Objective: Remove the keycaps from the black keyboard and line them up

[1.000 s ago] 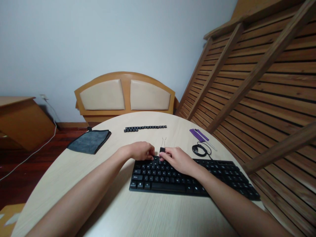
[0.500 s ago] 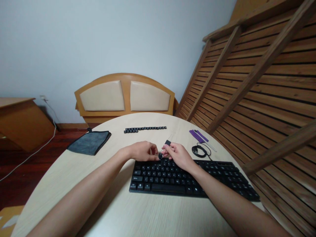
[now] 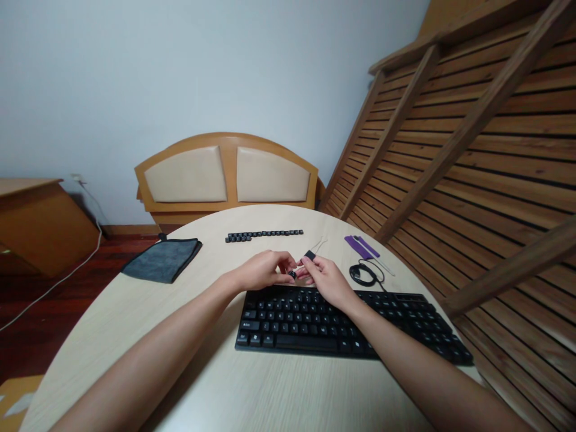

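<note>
Between the thumb and fingers of my left hand [image 3: 269, 269] is a small black keycap [image 3: 292, 275], held just above the back edge of the black keyboard [image 3: 310, 343]. My right hand [image 3: 330, 282] grips a keycap puller [image 3: 310, 255] by its dark handle, with thin wire loops pointing up and away. The fingertips of both hands are close together near the keycap. Part of the keyboard's back rows is hidden under my hands and right forearm. Beyond them, loose keycaps [image 3: 265, 233] lie in two rows, the nearer one shorter.
A grey cloth [image 3: 162, 260] lies at the table's left. On the right are a coiled black cable [image 3: 363, 275], a purple cloth piece [image 3: 360, 247] and a thin light stick [image 3: 382, 264]. The round table [image 3: 211, 384] ends near a slatted wooden frame [image 3: 472, 162].
The keycap has come off the puller's wire and is now in my left fingers. My right hand has turned the puller so its wires point away, and both hands have lifted slightly.
</note>
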`<control>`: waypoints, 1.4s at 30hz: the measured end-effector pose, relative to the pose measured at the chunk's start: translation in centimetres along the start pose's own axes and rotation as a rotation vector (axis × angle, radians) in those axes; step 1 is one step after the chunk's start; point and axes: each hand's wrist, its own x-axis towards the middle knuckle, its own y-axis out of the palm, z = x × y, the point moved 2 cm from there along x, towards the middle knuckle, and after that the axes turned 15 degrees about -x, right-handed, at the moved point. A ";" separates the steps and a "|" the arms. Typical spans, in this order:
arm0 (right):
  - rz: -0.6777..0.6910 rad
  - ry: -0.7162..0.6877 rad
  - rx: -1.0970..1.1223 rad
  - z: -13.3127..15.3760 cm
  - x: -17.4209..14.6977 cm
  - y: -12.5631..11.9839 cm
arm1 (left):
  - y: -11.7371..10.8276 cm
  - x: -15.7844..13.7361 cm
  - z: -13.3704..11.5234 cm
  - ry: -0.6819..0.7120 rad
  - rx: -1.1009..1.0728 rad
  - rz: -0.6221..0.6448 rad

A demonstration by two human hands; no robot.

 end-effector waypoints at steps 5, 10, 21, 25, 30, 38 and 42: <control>-0.026 0.059 0.126 -0.4 0.5 0.0 | 0.1 0.1 0.4 0.087 -0.085 -0.095; -0.055 0.092 0.178 -0.4 0.7 -0.1 | 0.0 0.1 -0.1 0.138 0.014 -0.072; -0.038 0.118 0.302 -0.7 0.7 0.0 | 0.2 -0.2 -0.4 0.319 0.215 -0.057; -0.018 0.167 0.299 -0.6 0.7 0.1 | 0.5 -0.3 0.0 0.320 0.267 -0.050; 0.024 0.242 0.267 -0.3 0.6 0.1 | 0.8 -0.3 0.4 0.331 0.328 -0.032; -0.002 0.257 0.313 -0.2 0.4 -0.1 | 1.1 -0.2 0.3 0.370 0.336 -0.064; -0.031 0.254 0.314 -0.1 0.4 -0.3 | 1.4 -0.2 0.2 0.419 0.351 -0.076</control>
